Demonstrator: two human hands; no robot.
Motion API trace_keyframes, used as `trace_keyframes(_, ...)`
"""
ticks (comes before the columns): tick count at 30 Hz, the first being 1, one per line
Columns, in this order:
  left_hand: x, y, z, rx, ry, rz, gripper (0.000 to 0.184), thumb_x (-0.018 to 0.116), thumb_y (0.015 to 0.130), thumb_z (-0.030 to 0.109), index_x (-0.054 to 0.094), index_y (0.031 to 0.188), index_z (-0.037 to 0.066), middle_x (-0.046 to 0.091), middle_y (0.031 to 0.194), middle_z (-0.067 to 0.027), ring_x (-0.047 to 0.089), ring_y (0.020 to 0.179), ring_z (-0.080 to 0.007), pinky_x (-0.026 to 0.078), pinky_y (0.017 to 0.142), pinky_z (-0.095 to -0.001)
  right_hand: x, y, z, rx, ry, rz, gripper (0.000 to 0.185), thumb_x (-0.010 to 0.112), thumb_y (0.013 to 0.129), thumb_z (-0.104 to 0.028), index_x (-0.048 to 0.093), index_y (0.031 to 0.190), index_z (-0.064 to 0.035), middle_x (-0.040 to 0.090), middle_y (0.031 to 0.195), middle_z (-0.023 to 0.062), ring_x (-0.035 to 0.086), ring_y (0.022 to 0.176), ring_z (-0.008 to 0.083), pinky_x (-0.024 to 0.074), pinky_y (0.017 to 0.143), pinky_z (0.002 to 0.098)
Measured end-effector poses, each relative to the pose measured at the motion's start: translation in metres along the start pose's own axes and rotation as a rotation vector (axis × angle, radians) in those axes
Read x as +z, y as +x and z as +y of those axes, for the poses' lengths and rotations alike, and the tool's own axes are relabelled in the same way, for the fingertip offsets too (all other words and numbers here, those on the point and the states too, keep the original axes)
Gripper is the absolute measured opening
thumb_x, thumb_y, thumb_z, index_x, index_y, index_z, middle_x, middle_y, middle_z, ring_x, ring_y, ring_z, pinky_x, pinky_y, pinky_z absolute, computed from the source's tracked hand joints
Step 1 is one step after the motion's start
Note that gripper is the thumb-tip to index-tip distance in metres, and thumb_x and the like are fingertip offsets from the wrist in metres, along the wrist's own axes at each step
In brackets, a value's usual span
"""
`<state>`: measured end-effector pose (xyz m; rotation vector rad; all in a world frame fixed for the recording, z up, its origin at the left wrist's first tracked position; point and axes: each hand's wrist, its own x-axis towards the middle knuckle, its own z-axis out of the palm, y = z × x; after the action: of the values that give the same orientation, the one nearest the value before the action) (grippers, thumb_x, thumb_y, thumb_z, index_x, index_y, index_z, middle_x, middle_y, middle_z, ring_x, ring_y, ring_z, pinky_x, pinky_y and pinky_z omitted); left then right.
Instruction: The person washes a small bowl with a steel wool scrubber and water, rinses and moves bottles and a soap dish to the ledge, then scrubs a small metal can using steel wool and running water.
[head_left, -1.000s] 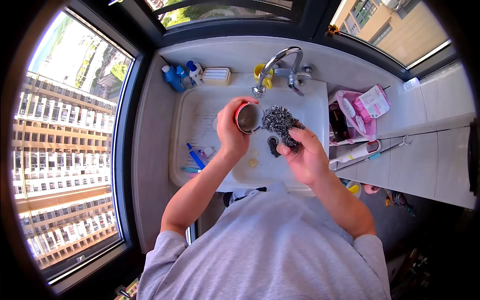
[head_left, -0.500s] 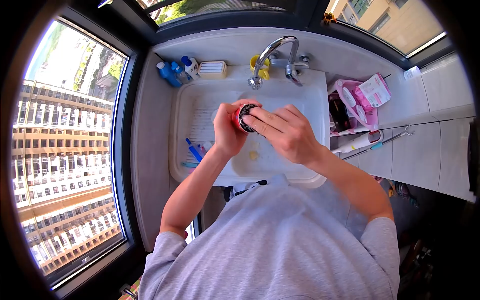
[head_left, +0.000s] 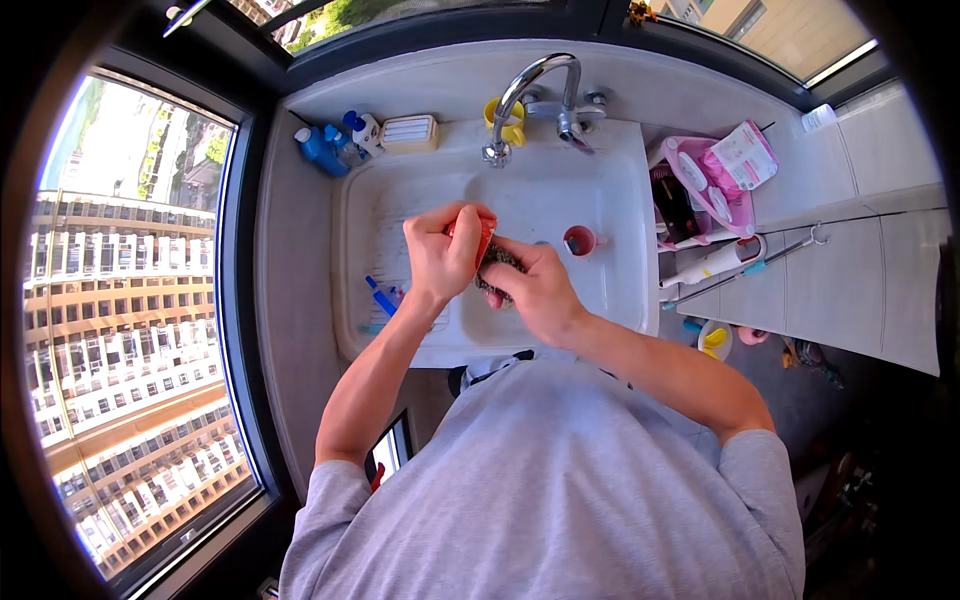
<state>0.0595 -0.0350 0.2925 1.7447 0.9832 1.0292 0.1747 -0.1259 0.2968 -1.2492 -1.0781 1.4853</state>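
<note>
My left hand (head_left: 438,262) is closed around a small red object (head_left: 486,243), mostly hidden by the fingers, so its kind is unclear. My right hand (head_left: 545,298) grips a dark, speckled scouring pad (head_left: 500,270) and presses it close against the red object's lower right side. Both hands are above the white sink (head_left: 620,310). To the right of them, a pinkish-red mug (head_left: 590,241) stands in the basin with something dark inside.
Over the basin curves a chrome faucet (head_left: 545,65), with a yellow cup (head_left: 513,132) behind its spout. Blue bottles (head_left: 320,150) and a soap box (head_left: 409,133) line the back left ledge. A blue-handled item (head_left: 381,297) lies at left; a pink basket (head_left: 740,215) stands at right.
My right hand has shifted from fingers laid flat over the round red object to a grip on the scouring pad beside it. The red object has tilted, and the mug has come into view.
</note>
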Motion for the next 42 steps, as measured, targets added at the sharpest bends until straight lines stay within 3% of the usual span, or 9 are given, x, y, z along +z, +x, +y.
trace_keyframes(2,-0.004,0.0,-0.002,0.19,0.015,0.002,0.026,0.047,0.084,0.011,0.067,0.077,-0.005,0.064,0.064,-0.0096,0.056,0.056,-0.012,0.046,0.056,-0.0277,0.008,0.004,-0.004,0.239,0.924,0.075,0.012,0.054,0.086,-0.008,0.057,0.095,-0.0011,0.056,0.073,0.0021,0.044,0.057,0.0142,0.0408,0.068,0.0337)
trace_keyframes(6,-0.002,0.008,0.002,0.247,-0.095,0.211,0.032,0.044,0.086,0.017,0.065,0.077,-0.005,0.065,0.072,-0.0107,0.059,0.063,-0.0168,0.047,0.061,-0.0286,-0.006,-0.003,0.004,0.089,1.332,-0.073,0.012,0.054,0.086,-0.013,0.056,0.092,-0.003,0.056,0.08,0.0034,0.044,0.059,0.0127,0.0366,0.074,0.0308)
trace_keyframes(7,-0.002,0.009,0.005,0.281,-0.022,0.284,0.034,0.043,0.087,0.021,0.064,0.079,-0.004,0.064,0.074,-0.0113,0.059,0.064,-0.019,0.046,0.061,-0.0291,-0.01,-0.008,0.0,0.097,1.328,-0.093,0.012,0.054,0.086,-0.013,0.056,0.092,-0.003,0.056,0.08,0.0034,0.044,0.059,0.0127,0.0366,0.074,0.0308)
trace_keyframes(9,-0.011,0.002,0.006,-0.246,-1.108,-0.038,0.026,0.045,0.086,0.028,0.057,0.086,0.005,0.062,0.08,-0.0132,0.057,0.071,-0.0214,0.042,0.054,-0.0338,-0.02,-0.017,-0.008,-0.033,1.343,-0.023,0.015,0.054,0.086,-0.013,0.056,0.096,-0.0027,0.058,0.084,0.0045,0.044,0.06,0.0129,0.0368,0.073,0.032)
trace_keyframes(10,-0.01,0.0,0.021,-0.379,-1.166,0.042,0.035,0.04,0.088,0.035,0.059,0.087,0.006,0.061,0.077,-0.0137,0.051,0.057,-0.0198,0.038,0.048,-0.0309,-0.024,-0.018,-0.011,-0.017,1.343,-0.037,0.015,0.054,0.086,-0.013,0.056,0.096,-0.0027,0.058,0.084,0.0045,0.044,0.06,0.0129,0.0368,0.073,0.032)
trace_keyframes(14,-0.018,-0.007,0.035,-0.36,-1.562,-0.228,0.042,0.037,0.09,0.037,0.062,0.094,0.003,0.06,0.082,-0.023,0.042,0.043,-0.0215,0.034,0.039,-0.0268,-0.038,-0.028,-0.01,-0.004,1.263,0.098,0.007,0.054,0.086,-0.01,0.056,0.092,-0.0076,0.059,0.08,0.0048,0.047,0.062,0.0155,0.0378,0.071,0.0336)
trace_keyframes(24,-0.021,-0.02,0.054,-0.392,-1.74,-0.223,0.044,0.034,0.093,0.036,0.063,0.099,0.003,0.061,0.085,-0.0216,0.04,0.042,-0.0192,0.036,0.043,-0.0275,-0.039,-0.03,-0.002,0.063,1.088,0.086,0.01,0.053,0.087,-0.011,0.057,0.096,-0.0069,0.06,0.084,0.0047,0.048,0.063,0.0158,0.0389,0.07,0.0335)
trace_keyframes(29,-0.021,-0.026,0.058,-0.467,-1.819,-0.332,0.032,0.039,0.095,0.033,0.059,0.097,0.008,0.06,0.083,-0.0116,0.038,0.041,-0.015,0.032,0.043,-0.0278,-0.037,-0.03,-0.006,0.031,0.976,0.085,0.016,0.052,0.088,-0.012,0.056,0.1,-0.0028,0.061,0.086,0.006,0.049,0.065,0.0157,0.0401,0.07,0.0341)
trace_keyframes(42,-0.017,-0.031,0.046,-0.555,-1.907,-0.296,0.04,0.038,0.091,0.035,0.061,0.095,0.003,0.062,0.083,-0.018,0.037,0.042,-0.0168,0.032,0.043,-0.0274,-0.032,-0.033,-0.045,-0.202,0.711,0.063,0.04,0.053,0.085,-0.004,0.051,0.125,0.0022,0.062,0.104,0.0089,0.053,0.073,0.0142,0.0419,0.063,0.0283)
